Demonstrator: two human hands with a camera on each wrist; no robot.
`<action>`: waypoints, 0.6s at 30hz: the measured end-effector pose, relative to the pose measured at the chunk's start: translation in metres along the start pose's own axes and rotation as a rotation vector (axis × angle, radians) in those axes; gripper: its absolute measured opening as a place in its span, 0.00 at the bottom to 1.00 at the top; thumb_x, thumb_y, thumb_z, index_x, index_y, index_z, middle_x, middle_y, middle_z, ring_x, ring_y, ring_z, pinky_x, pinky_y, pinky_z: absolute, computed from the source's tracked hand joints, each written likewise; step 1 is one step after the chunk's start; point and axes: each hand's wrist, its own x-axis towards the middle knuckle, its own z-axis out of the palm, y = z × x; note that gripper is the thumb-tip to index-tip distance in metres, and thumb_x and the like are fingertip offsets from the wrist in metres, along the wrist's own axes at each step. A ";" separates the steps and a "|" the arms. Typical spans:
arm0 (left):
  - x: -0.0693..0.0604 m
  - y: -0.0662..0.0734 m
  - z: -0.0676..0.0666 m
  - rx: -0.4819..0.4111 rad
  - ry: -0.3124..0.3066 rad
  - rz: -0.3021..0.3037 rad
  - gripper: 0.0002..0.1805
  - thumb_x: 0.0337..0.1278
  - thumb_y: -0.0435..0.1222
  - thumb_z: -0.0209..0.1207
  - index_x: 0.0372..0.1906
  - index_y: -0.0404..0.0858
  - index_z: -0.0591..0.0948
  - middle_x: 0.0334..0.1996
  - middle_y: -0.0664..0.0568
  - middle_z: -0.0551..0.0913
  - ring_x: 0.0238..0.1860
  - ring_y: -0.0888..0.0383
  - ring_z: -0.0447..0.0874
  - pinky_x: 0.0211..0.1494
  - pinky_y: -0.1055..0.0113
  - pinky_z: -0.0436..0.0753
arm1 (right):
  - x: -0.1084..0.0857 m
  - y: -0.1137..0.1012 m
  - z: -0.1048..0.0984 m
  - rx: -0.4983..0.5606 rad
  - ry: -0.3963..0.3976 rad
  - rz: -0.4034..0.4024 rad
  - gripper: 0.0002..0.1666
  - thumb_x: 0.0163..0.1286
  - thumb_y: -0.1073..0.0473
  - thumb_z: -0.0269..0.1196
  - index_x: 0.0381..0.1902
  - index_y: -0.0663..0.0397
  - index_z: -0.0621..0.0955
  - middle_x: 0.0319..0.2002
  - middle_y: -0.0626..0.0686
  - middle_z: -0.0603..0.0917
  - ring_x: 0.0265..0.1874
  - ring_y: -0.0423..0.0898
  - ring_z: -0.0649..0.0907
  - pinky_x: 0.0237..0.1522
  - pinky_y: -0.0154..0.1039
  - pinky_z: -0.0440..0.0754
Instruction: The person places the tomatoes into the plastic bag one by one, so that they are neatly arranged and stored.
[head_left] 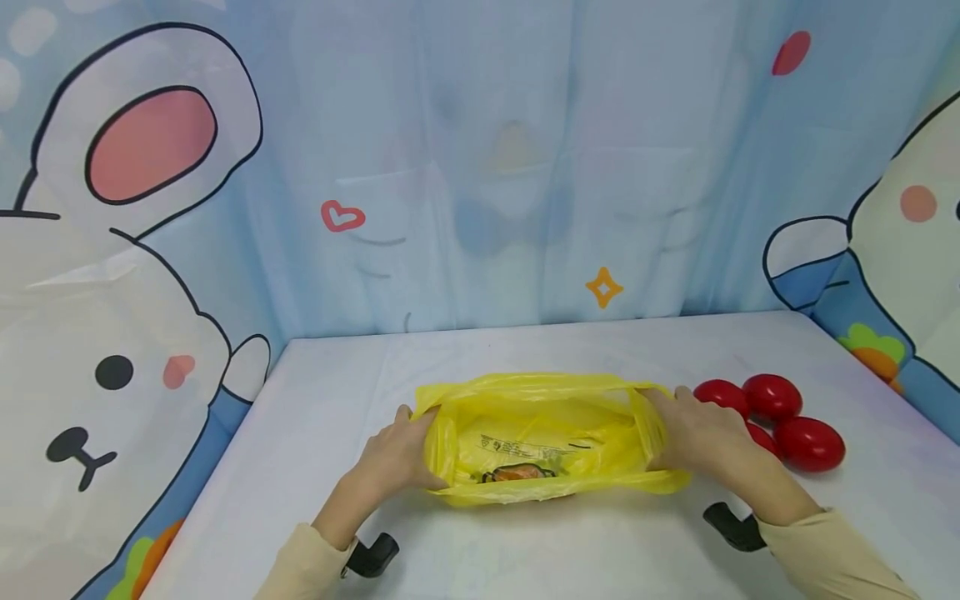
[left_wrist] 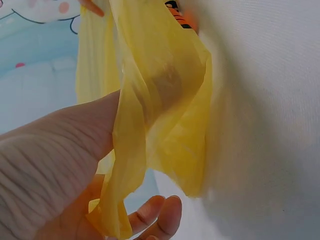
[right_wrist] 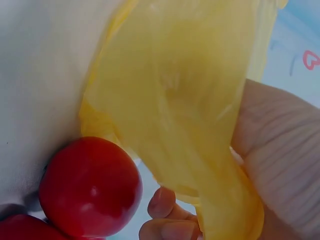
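A yellow plastic bag (head_left: 540,442) lies on the white table with its mouth spread wide toward me, printed lettering and an orange-and-black picture showing. At its left end my left hand (head_left: 405,454) grips the rim. In the left wrist view the thumb shows through the thin plastic of the bag (left_wrist: 175,140), and curled fingers (left_wrist: 170,215) are on the other side of a fold. My right hand (head_left: 693,437) grips the opposite end. Its thumb is hidden by the bag (right_wrist: 175,100) in the right wrist view, while bent fingertips (right_wrist: 162,202) stick out below.
Several glossy red tomato-like objects (head_left: 810,443) sit in a cluster right beside my right hand; one red round object (right_wrist: 91,187) is close to the bag. Behind the white table (head_left: 360,367) hangs a light blue curtain (head_left: 487,167) with cartoon animals.
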 end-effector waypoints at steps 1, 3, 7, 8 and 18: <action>0.000 0.000 0.000 -0.002 -0.001 -0.002 0.57 0.34 0.45 0.86 0.75 0.36 0.72 0.44 0.43 0.71 0.31 0.52 0.73 0.34 0.53 0.82 | 0.000 0.000 0.000 -0.001 0.000 -0.006 0.59 0.46 0.46 0.85 0.70 0.62 0.71 0.46 0.70 0.76 0.35 0.59 0.77 0.35 0.56 0.84; -0.001 0.001 0.001 0.002 0.001 -0.002 0.57 0.34 0.45 0.86 0.75 0.36 0.72 0.45 0.43 0.72 0.31 0.52 0.73 0.34 0.54 0.82 | 0.000 0.001 0.000 -0.003 0.003 -0.015 0.59 0.46 0.46 0.85 0.70 0.62 0.71 0.46 0.71 0.76 0.36 0.60 0.77 0.35 0.57 0.84; -0.001 0.004 0.002 0.012 -0.012 0.006 0.58 0.34 0.45 0.86 0.76 0.34 0.70 0.51 0.39 0.73 0.35 0.50 0.76 0.39 0.51 0.84 | -0.002 0.001 0.001 0.003 0.037 -0.030 0.58 0.45 0.48 0.86 0.70 0.61 0.72 0.47 0.71 0.76 0.36 0.59 0.77 0.35 0.56 0.85; -0.001 0.005 0.002 0.015 -0.017 0.009 0.59 0.35 0.45 0.86 0.76 0.33 0.70 0.53 0.37 0.73 0.36 0.49 0.77 0.41 0.50 0.85 | -0.003 0.001 0.001 0.006 0.050 -0.036 0.57 0.45 0.48 0.86 0.70 0.61 0.73 0.47 0.71 0.75 0.36 0.59 0.77 0.34 0.55 0.86; -0.001 0.013 0.004 0.056 -0.012 0.110 0.58 0.38 0.44 0.86 0.77 0.37 0.68 0.62 0.30 0.72 0.45 0.43 0.82 0.45 0.47 0.86 | -0.005 -0.003 0.012 0.108 0.150 -0.170 0.52 0.47 0.60 0.85 0.70 0.57 0.75 0.53 0.74 0.76 0.36 0.57 0.79 0.32 0.52 0.88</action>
